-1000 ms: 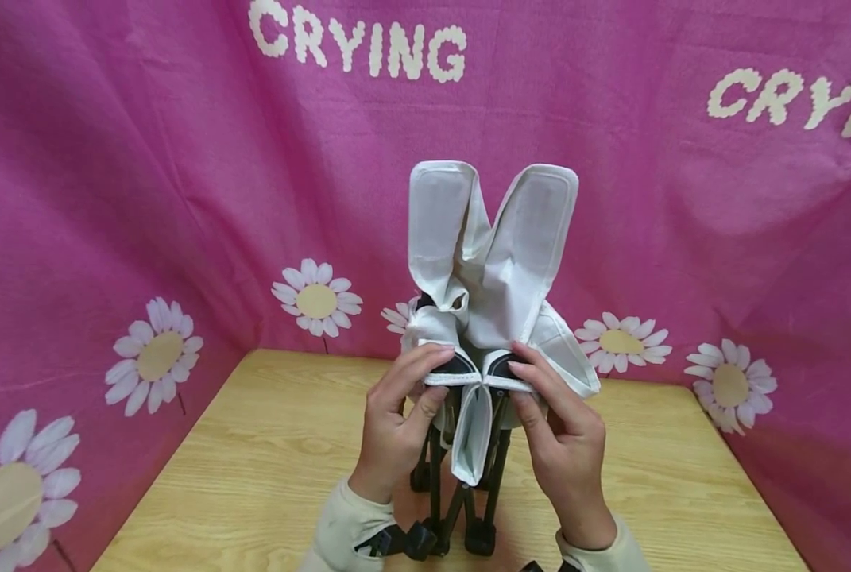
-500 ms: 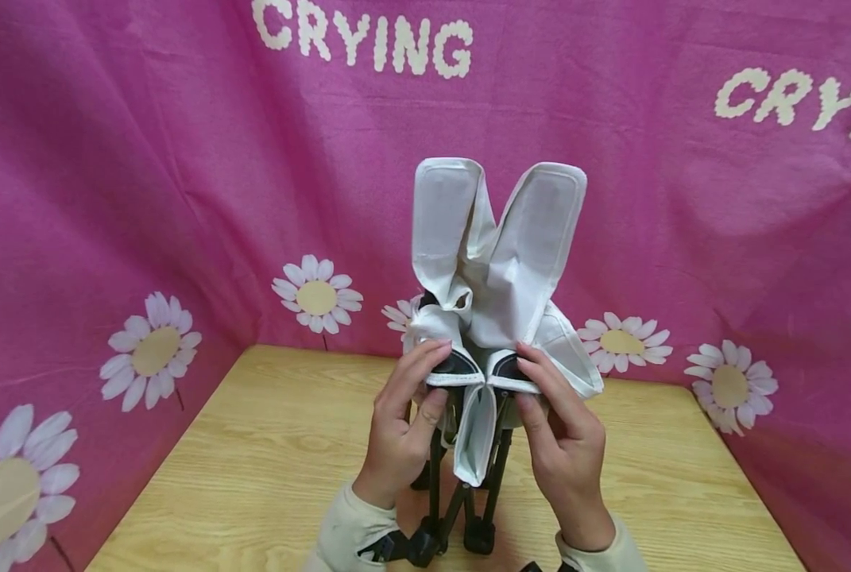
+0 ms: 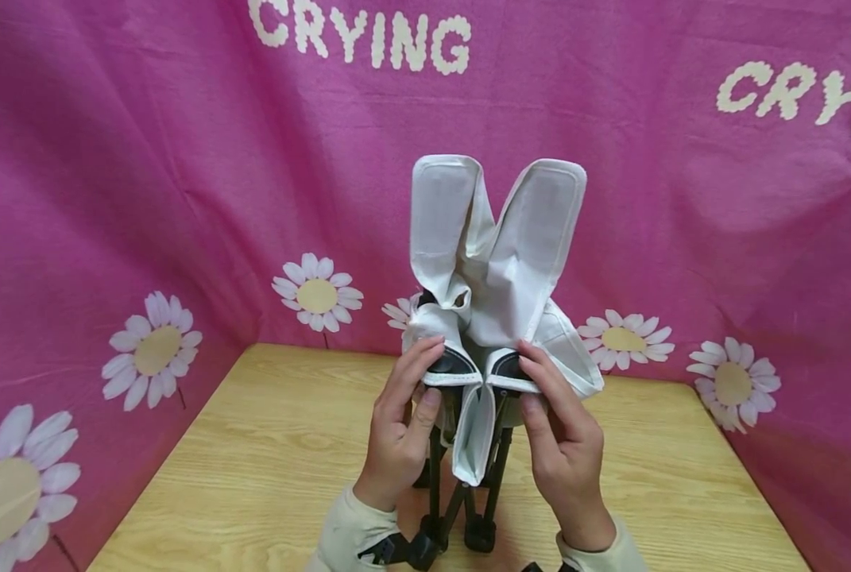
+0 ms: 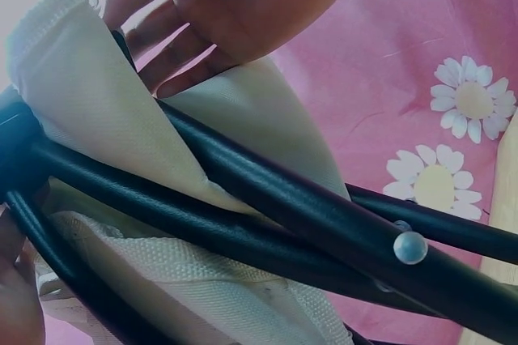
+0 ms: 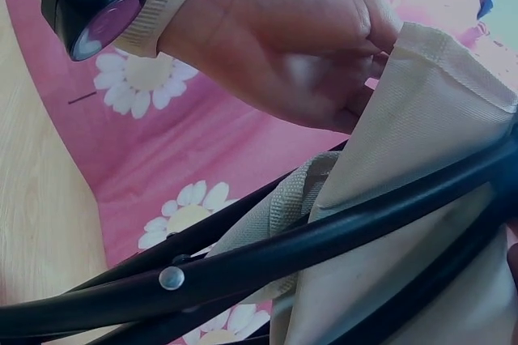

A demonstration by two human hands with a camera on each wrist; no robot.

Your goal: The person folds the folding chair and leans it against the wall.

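A small, partly folded camp chair [image 3: 514, 298] stands on the table, with white fabric and black tube legs. Two fabric flaps rise at its top, and a narrow fold hangs at the front between two black-lined corners. My left hand [image 3: 395, 437] pinches the left corner between thumb and fingers. On the right corner, my right hand [image 3: 566, 441] has a matching pinch. In the left wrist view, crossed black tubes [image 4: 279, 191] pass under the white cloth [image 4: 105, 102]. The right wrist view has my right hand [image 5: 283, 45] at the cloth's edge, fingertips partly hidden behind it.
The wooden table [image 3: 253, 469] extends to both sides of the chair. A pink curtain [image 3: 611, 230] with daisies and lettering surrounds it at the back and sides. A black wrist camera [image 5: 93, 5] is strapped over my sleeve.
The fingers of my left hand have shifted slightly on the left corner. My right hand keeps its hold, and the chair stays in nearly the same place and shape.
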